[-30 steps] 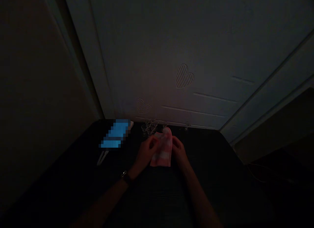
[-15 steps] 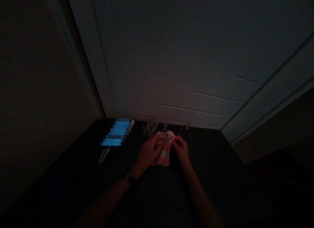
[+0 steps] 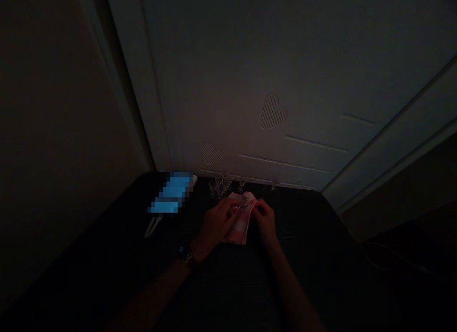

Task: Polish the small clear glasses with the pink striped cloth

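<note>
Cloth (image 3: 240,228) sits between left hand (image 3: 217,222) (pinching glass (image 3: 235,209)) and right hand (image 3: 265,219) — pinching cloth's edge.

On my feed, cloth (image 3: 240,229) reads pink with whitish blocks. Held glass (image 3: 236,208) and back glasses (image 3: 220,185): clear, colourless. Tabletop (image 3: 228,284) near-black, faint grain. I log panel (image 3: 214,75) grey, hearts (image 3: 273,112) slant-striped. Screen (image 3: 173,191) bright blue (pixelated, no detail). Watch (image 3: 184,253) dark. Left wall (image 3: 46,122) brownish.

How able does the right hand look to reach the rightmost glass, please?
Probably yes: nothing visible stands between the right hand and the rightmost glass, though that hand seems to hold the pink cloth.
</note>
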Available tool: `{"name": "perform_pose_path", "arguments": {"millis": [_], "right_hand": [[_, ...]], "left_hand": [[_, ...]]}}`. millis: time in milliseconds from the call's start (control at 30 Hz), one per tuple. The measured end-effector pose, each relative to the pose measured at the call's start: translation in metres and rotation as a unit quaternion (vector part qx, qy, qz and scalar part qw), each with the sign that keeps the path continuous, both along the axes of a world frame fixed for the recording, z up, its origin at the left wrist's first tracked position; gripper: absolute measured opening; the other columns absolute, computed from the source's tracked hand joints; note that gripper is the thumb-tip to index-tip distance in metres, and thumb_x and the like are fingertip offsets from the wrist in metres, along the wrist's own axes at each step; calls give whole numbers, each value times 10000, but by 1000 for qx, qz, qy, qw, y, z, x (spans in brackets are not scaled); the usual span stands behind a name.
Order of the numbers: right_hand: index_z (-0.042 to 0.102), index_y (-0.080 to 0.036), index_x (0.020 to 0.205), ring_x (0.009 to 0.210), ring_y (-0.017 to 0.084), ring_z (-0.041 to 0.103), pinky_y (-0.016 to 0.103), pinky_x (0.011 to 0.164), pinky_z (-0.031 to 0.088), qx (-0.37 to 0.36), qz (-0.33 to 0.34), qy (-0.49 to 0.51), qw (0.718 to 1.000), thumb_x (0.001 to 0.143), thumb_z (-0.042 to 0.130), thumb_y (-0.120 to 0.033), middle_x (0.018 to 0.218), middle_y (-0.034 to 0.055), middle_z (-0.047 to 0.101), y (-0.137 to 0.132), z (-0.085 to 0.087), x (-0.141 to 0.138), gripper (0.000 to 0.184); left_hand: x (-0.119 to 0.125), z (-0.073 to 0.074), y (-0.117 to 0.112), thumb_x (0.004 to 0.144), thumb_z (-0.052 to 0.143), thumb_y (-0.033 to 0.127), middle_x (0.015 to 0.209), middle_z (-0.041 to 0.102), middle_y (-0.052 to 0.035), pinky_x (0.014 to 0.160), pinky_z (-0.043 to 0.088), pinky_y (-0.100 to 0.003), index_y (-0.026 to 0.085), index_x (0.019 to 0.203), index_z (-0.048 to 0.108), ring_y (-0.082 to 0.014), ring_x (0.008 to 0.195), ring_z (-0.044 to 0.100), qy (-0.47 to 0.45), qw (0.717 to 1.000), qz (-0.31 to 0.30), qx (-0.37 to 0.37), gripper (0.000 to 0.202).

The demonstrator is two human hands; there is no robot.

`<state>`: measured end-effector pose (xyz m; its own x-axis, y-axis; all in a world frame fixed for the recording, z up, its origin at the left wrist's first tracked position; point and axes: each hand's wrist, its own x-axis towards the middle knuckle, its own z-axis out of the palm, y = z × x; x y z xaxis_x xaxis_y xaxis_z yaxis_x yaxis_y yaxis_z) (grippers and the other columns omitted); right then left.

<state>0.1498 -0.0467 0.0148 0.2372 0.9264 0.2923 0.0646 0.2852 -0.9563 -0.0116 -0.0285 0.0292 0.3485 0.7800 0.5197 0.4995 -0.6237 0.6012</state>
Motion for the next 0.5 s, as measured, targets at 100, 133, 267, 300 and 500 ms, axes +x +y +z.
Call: {"name": "perform_pose_path", "arguments": {"millis": [100,133,267,300,500], "right_hand": [[518,-179,660,625,99,421,208,587,336,4,0,-9,1000,729,586,-270,657,-43,453,-1,2,-1,133],[523,-178,657,628,99,424,208,591,338,6,2,-10,1000,728,587,-267,663,-42,458,-2,3,-1,130],[532,-178,654,612,94,424,208,585,339,0,10,0,1000,727,589,-251,647,-46,459,-2,3,-2,118],[533,-177,648,606,92,423,207,583,340,0,9,2,1000,725,591,-249,640,-48,456,-2,3,-2,120],[558,-179,655,626,99,439,211,589,352,7,13,-4,1000,721,600,-262,662,-40,470,-2,4,-1,114]], "left_hand": [[0,0,0,848,467,318,893,605,1,656,455,-242,215,962,535,-121,741,576,-3,1000,1,6,168],[-1,0,0,846,472,318,897,605,-1,664,456,-244,213,964,534,-124,752,577,-4,1000,1,8,169],[-1,0,1,852,466,305,940,601,-7,701,462,-249,218,987,537,-128,801,578,-8,1000,-8,8,176],[-1,0,1,853,465,306,950,598,-9,707,463,-251,219,993,540,-129,807,577,-7,1000,-11,7,180],[-2,-3,3,858,457,255,1004,583,-21,759,474,-255,238,1051,554,-131,860,580,-11,999,-25,19,217]]}}
